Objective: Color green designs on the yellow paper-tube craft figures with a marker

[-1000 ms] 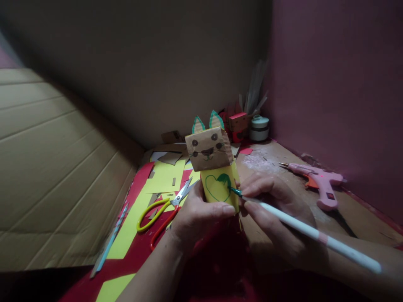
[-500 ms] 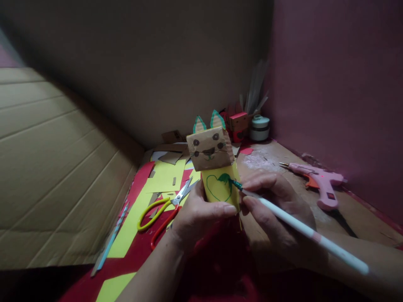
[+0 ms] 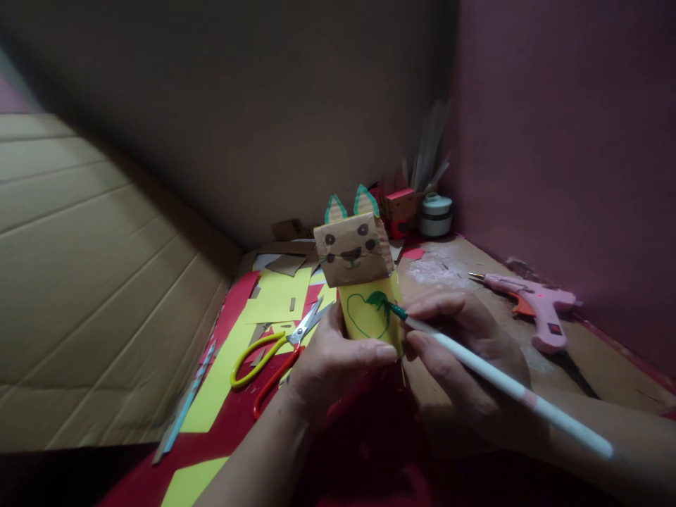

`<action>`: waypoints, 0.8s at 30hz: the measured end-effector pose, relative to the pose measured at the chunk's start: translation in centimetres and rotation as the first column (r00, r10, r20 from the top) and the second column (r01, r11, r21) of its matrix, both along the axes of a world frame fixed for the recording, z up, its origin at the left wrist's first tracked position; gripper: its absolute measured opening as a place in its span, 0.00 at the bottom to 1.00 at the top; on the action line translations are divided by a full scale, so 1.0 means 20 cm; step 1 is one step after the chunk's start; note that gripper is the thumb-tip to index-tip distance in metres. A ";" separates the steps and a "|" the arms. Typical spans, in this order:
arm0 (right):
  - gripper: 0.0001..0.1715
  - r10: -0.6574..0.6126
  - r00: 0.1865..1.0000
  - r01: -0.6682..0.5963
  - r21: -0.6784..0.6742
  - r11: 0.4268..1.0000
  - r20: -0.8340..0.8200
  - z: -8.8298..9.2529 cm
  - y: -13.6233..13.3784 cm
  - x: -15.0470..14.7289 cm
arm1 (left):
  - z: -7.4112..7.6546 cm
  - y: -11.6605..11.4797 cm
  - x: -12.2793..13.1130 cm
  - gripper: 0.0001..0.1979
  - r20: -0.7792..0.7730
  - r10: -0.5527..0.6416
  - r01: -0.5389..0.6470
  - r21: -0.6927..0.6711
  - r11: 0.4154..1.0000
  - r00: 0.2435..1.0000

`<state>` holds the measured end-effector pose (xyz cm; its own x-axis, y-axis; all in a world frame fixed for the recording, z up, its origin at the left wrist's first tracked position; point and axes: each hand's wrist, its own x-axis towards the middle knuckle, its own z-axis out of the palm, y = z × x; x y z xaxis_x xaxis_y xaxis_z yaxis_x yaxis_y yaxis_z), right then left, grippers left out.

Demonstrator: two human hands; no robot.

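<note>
My left hand (image 3: 338, 352) is closed round the lower body of a cardboard cat figure (image 3: 353, 253), its thumb across the front. The figure has a brown box head with a drawn face, green-edged ears and a yellow paper body. On the body is a green heart outline (image 3: 364, 317), partly coloured in at its upper right. My right hand (image 3: 465, 345) pinches a white felt-tip pen (image 3: 491, 373) near its green tip, which touches the heart's right side. Some right-hand fingers are hidden behind the pen and figure.
Scissors (image 3: 298, 334) with yellow and red handles lie left, among yellow paper sheets (image 3: 277, 292). Further left are a striped pencil (image 3: 190, 398) and a cardboard wall (image 3: 95, 296). At right lies a pink glue gun (image 3: 533, 299). Behind stand a red figure (image 3: 400, 211) and a lidded jar (image 3: 436, 215).
The pen's rear end has shifted slightly left and up, its tip still at the heart. The cat figure has moved very slightly right in my left hand.
</note>
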<state>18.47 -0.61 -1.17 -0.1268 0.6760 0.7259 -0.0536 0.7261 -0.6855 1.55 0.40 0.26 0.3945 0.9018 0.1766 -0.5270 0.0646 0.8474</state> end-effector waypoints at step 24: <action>0.19 0.105 0.993 -0.110 0.125 0.986 0.047 0.05 0.00 -0.01 | 0.04 -0.04 -0.01 0.22 0.026 0.097 -0.094 -0.123 0.988 0.995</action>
